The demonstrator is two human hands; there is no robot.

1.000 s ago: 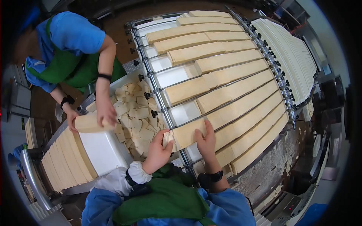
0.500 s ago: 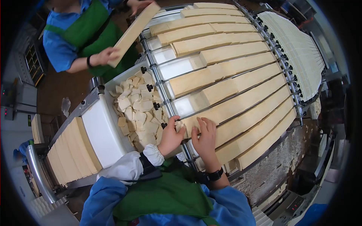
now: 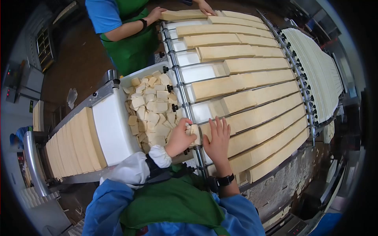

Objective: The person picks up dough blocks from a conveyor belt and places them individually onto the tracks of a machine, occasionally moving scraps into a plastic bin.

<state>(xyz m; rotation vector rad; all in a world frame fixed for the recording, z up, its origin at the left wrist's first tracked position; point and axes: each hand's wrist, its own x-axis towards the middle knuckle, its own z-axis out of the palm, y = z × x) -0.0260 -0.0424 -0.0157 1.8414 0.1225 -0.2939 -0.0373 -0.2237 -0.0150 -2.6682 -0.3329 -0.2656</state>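
Note:
My left hand (image 3: 180,138) pinches a small pale piece of dough (image 3: 195,135) between thumb and fingers, over the metal rail (image 3: 180,82) at the conveyor's near end. Just right of it, my right hand (image 3: 217,141) lies with fingers spread on the end of a long dough strip (image 3: 248,118). Nothing shows in its grip. Parallel dough strips run in lanes between thin metal rods. Left of the rail, a white bin (image 3: 131,133) holds a heap of cut dough pieces (image 3: 151,112).
Across the conveyor, a co-worker in a green apron (image 3: 136,47) has both hands on a far dough strip (image 3: 183,15). Dough slabs (image 3: 76,143) lie side by side on a white belt (image 3: 112,128) at the left. Black knobs line the rails.
The co-worker's strip, held up at a slant before, now lies on the conveyor's far lane. A small end piece now stands apart from the strip in my left hand. My right hand's fingers have spread.

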